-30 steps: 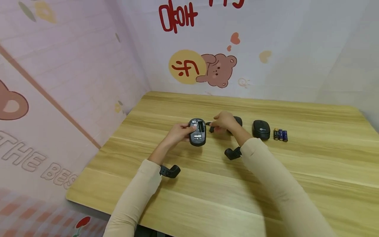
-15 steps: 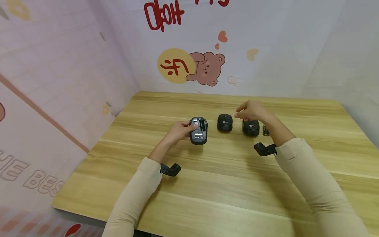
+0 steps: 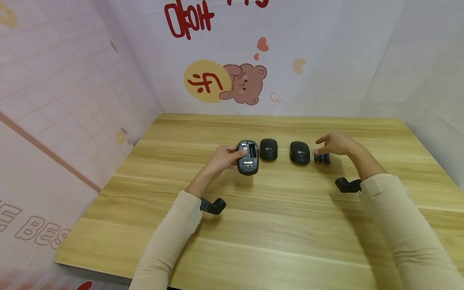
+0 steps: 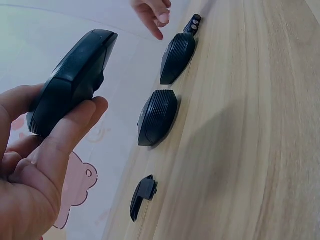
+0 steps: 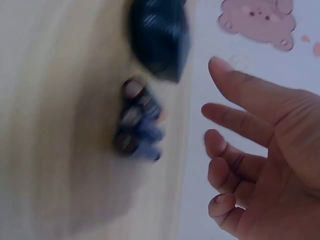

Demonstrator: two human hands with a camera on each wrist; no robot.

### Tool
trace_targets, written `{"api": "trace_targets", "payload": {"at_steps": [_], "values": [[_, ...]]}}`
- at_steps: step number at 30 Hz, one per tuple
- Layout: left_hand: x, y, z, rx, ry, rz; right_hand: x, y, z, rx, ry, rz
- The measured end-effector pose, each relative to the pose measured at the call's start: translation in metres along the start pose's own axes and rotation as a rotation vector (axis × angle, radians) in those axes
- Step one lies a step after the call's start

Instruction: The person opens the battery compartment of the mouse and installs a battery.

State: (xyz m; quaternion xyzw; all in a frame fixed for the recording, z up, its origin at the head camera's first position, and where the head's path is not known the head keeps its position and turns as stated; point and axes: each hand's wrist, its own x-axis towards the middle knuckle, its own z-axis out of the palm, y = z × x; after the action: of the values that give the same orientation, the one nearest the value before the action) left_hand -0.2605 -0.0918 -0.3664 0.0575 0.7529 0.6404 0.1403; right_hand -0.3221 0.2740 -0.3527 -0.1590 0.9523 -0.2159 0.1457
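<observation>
My left hand (image 3: 225,160) grips a black computer mouse (image 3: 248,163) off the table, its underside turned toward me and its battery slot uncovered. The thumb lies across that underside. Three batteries (image 3: 322,158) with dark blue wraps lie side by side on the table. Over them hovers my right hand (image 3: 338,143), fingers loosely bent and apart, with nothing between them; the right wrist view shows a gap between its fingertips and the batteries (image 5: 137,125). In the left wrist view a small black battery cover (image 4: 142,195) lies on the table; the held mouse hides it from the head view.
Two more black mice, one nearer the held mouse (image 3: 268,149) and one nearer the batteries (image 3: 299,152), rest upright on the wooden table (image 3: 261,225). A printed wall hanging (image 3: 319,88) rises behind the table's back edge.
My right hand has left the small black part beside the held mouse and moved right, past both resting mice, to above the batteries. My left hand keeps hold of its mouse.
</observation>
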Motion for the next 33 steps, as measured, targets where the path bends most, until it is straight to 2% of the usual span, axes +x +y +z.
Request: {"api": "trace_targets", "payload": {"at_steps": [3, 6, 10, 33], "values": [[0.001, 0.001, 0.005, 0.001, -0.006, 0.005, 0.000, 0.012, 0.007, -0.016, -0.021, 0.022], [0.000, -0.001, 0.005, 0.008, -0.003, 0.003, 0.005, 0.016, 0.015, -0.075, -0.040, 0.017], [0.001, -0.003, 0.005, 0.009, -0.015, 0.003, 0.009, 0.019, 0.022, -0.127, -0.027, 0.005], [0.001, -0.004, 0.004, 0.004, -0.024, 0.011, 0.014, 0.022, 0.032, -0.059, 0.055, -0.030]]}}
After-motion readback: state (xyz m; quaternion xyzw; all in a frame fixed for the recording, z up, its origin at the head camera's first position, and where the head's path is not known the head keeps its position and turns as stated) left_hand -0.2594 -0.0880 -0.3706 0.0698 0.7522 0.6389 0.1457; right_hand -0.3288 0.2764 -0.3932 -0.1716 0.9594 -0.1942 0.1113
